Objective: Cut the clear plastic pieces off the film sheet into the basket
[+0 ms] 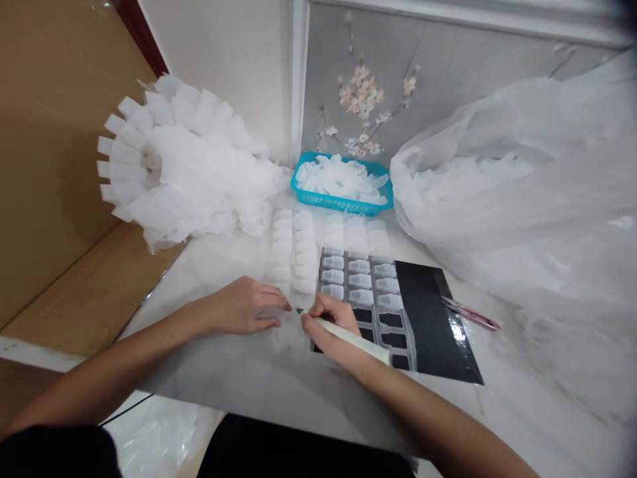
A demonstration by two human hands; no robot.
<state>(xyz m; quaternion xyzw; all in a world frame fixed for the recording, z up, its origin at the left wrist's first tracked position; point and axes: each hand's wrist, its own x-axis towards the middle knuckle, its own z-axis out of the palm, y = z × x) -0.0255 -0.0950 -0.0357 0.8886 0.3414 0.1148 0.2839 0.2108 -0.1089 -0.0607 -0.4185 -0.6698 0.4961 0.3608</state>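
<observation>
My right hand [332,325] is closed around a slim pale green tool [365,345], pen-like, with a dark tip pointing left. Its exact kind is unclear. My left hand [249,307] rests low over the table, thumb and fingers apart, just left of that tip. Between and beyond the hands lie two columns of small white translucent pieces [304,262]. To the right, a clear plastic tray [411,332] lies partly over a black sheet [428,299]. White pieces fill its farther pockets, while several nearer pockets show black through them.
A blue basket [343,204] of white pieces stands at the back. A large bundle of white strips [189,166] is at left, and a big translucent bag [517,199] bulges at right. Pink-handled scissors [478,316] lie across the sheet's right edge.
</observation>
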